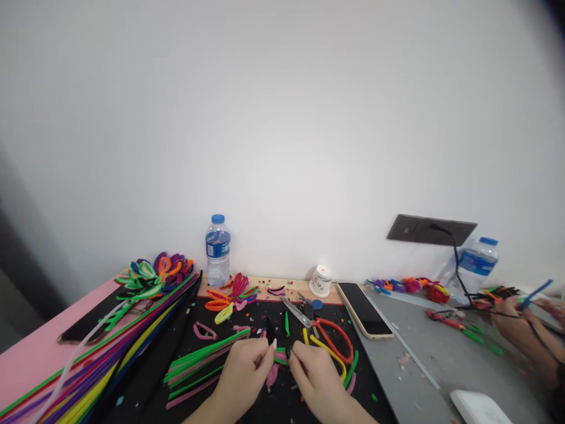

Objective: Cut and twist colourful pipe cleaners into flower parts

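My left hand is closed in a pinch, its thumb and fingers on a bundle of green and pink pipe cleaners. The long ends fan out to the left of that hand. My right hand pinches the same bundle a short way to the right, and a short green and pink stretch shows between the hands. Green and pink ends stick out beyond my right hand. Just past my hands lie orange-handled scissors and a bent yellow pipe cleaner. The fingertips partly hide the grip.
Loose pipe cleaners and looped flowers cover the left side. A water bottle, paper cup and phone stand or lie along the wall. At right, another person's hand is beside a second bottle and red-green pliers.
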### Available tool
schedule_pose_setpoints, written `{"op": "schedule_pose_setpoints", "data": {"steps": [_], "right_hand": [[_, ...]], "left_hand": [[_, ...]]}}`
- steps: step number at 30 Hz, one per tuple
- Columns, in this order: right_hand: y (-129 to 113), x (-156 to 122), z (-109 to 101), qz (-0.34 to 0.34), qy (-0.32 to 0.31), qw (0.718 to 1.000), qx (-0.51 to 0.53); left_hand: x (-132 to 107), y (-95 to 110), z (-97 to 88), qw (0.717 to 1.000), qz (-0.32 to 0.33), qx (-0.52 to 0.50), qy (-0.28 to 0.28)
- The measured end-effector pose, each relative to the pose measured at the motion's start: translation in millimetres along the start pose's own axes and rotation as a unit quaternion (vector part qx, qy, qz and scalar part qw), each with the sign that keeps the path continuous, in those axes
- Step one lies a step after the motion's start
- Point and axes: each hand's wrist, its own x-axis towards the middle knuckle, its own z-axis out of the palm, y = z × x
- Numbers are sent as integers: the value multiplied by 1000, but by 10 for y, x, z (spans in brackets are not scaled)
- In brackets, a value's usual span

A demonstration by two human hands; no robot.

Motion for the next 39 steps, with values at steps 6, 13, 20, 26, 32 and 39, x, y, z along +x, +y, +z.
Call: {"op": "schedule_pose_setpoints", "data": {"steps": [6,13,20,26,32,39], "right_hand": [[20,-21,10,1,8,1000,0],[62,-14,35,8,18,1000,-2],[98,-15,65,-3,24,1000,-2],[92,14,45,-9,14,1000,4],[98,20,37,-1,15,1000,9],[92,24,13,8,19,999,26]], "left_hand": [[-12,-16,-12,1000,12,27,-7],[-10,-18,-19,999,27,15,-17],[-19,-63,17,994,85,71,3],[-16,-84,38,987,112,110,26],[-31,-78,42,991,91,97,26],[-49,-6,-9,997,55,60,5]]}}
